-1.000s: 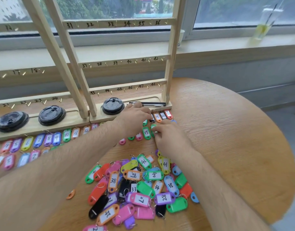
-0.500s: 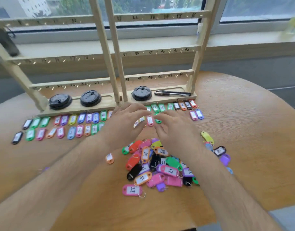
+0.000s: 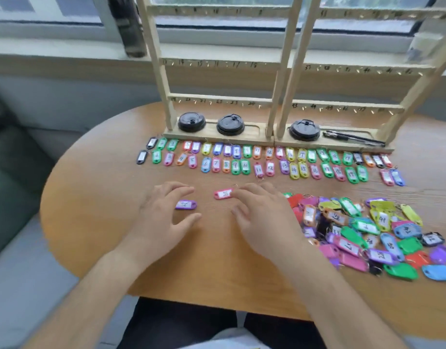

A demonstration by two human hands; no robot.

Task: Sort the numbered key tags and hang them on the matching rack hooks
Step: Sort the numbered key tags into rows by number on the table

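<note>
While the left hand (image 3: 164,217) hovers low over the table (image 3: 103,197), fingers fanned out and gripping nothing, a purple tag (image 3: 186,204) lies flat in the gap between its forefinger and thumb. Is skin on plastic there? Can't tell through the blur.

Over to the right hand (image 3: 264,217), and it's the same picture: fingers splayed, nothing held, forefinger tip right at the end of a pink tag (image 3: 224,193). That one lies flat, label up, its number too smeared to read.

Look past the hands now. Two rows (image 3: 267,159) of tags run along the foot of the rack (image 3: 217,97), side by side with labels up. In the nearer row you can make out 7, 8, 9, 10, 11, 12, then 14 and 15, climbing left to right.

Just beside the right hand sits the pile (image 3: 368,233): a loose heap of tags in pink, green, blue, yellow, orange, purple and black, overlapping every which way.

The rack itself stands upright at the far side of the table, two wooden frames set edge to edge. Their rails carry handwritten numbers and small hooks. Three black lids (image 3: 230,124) sit in its base, two in the left frame and one in the right. Dark pens (image 3: 350,138) lie in the right frame's tray, next to that lid. Behind it all, a dark bottle (image 3: 127,26) stands on the sill.
</note>
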